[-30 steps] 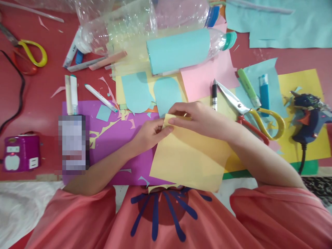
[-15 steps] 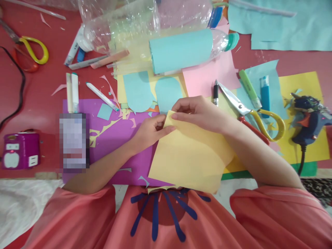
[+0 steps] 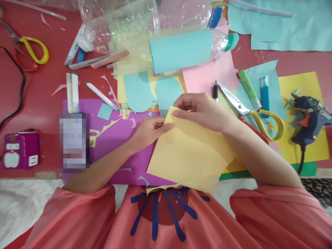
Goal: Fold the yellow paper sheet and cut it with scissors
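Note:
A pale yellow sheet of paper is held up in front of my body, over purple paper. My left hand pinches its left edge near the top, thumb on the near face. At the top corner, my right hand grips the same sheet between thumb and curled fingers. Just beyond the hands lie two light blue paper cutouts. Scissors with red and yellow handles and a black pen rest to the right of my right hand.
Clear plastic bottles and a blue-wrapped bottle lie at the back. A glue gun is at the right. On the left are a phone, a purple adapter, markers and other scissors.
The yellow sheet and my right hand have moved slightly up, away from my body. My left hand has barely shifted, and both keep their hold.

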`<act>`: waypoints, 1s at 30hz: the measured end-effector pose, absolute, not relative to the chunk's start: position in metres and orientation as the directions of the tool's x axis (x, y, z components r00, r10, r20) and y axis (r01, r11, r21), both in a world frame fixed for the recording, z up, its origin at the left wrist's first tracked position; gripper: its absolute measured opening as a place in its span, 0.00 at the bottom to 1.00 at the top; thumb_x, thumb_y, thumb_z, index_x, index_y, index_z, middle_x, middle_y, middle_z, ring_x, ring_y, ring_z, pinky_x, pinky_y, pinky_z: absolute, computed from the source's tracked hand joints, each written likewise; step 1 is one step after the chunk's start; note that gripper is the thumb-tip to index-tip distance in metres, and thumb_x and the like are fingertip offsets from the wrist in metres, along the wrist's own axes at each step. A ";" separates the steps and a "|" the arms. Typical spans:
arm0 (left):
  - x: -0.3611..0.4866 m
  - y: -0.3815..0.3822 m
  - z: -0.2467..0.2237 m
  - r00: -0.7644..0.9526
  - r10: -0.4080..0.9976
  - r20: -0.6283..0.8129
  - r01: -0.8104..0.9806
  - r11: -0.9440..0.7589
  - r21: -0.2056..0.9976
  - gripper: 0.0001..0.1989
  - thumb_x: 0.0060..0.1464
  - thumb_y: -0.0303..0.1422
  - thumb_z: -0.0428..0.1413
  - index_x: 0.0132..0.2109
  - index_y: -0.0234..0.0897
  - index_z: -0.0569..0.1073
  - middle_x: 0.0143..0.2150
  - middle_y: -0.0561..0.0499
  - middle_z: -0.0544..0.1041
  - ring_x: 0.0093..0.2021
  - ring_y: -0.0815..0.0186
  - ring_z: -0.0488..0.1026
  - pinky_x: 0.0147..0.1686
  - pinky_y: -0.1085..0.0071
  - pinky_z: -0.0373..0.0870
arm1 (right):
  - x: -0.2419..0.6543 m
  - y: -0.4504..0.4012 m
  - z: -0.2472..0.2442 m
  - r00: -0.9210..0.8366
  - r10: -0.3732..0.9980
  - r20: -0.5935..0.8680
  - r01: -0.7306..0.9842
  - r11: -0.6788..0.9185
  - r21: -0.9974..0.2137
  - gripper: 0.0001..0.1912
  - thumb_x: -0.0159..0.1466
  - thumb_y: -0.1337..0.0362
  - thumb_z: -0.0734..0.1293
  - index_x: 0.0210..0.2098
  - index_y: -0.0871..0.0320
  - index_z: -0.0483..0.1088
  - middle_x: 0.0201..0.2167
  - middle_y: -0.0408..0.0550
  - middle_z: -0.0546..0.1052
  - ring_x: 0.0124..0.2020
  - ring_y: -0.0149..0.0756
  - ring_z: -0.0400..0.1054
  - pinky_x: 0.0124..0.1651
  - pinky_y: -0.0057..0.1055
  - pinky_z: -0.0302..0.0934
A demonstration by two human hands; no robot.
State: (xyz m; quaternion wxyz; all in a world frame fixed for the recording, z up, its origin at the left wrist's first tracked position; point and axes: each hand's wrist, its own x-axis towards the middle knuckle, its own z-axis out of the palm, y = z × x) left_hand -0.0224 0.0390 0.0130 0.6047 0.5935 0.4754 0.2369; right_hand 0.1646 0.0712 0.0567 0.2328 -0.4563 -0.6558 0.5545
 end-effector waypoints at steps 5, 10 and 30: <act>-0.022 0.040 0.016 0.439 0.845 -0.306 0.295 0.187 0.937 0.20 0.51 0.49 0.57 0.25 0.36 0.69 0.21 0.54 0.69 0.24 0.68 0.69 0.21 0.74 0.63 | 0.164 0.071 0.057 -0.475 0.861 -0.182 0.361 0.002 -0.932 0.08 0.60 0.64 0.65 0.26 0.59 0.65 0.23 0.41 0.67 0.26 0.26 0.59 0.28 0.26 0.54; -0.022 0.041 0.016 0.466 0.816 -0.341 0.318 0.205 0.926 0.21 0.52 0.50 0.55 0.27 0.35 0.70 0.22 0.54 0.71 0.25 0.68 0.69 0.21 0.74 0.63 | 0.165 0.070 0.058 -0.481 0.856 -0.191 0.420 0.034 -0.907 0.14 0.64 0.62 0.61 0.23 0.60 0.64 0.20 0.38 0.58 0.23 0.24 0.50 0.27 0.27 0.47; -0.025 0.043 0.012 0.524 0.762 -0.381 0.303 0.251 0.919 0.22 0.53 0.51 0.54 0.30 0.34 0.72 0.27 0.52 0.74 0.28 0.68 0.71 0.26 0.74 0.65 | 0.162 0.069 0.054 -0.421 0.898 -0.128 0.370 0.042 -0.928 0.08 0.60 0.66 0.63 0.25 0.60 0.66 0.22 0.41 0.66 0.24 0.25 0.57 0.28 0.26 0.52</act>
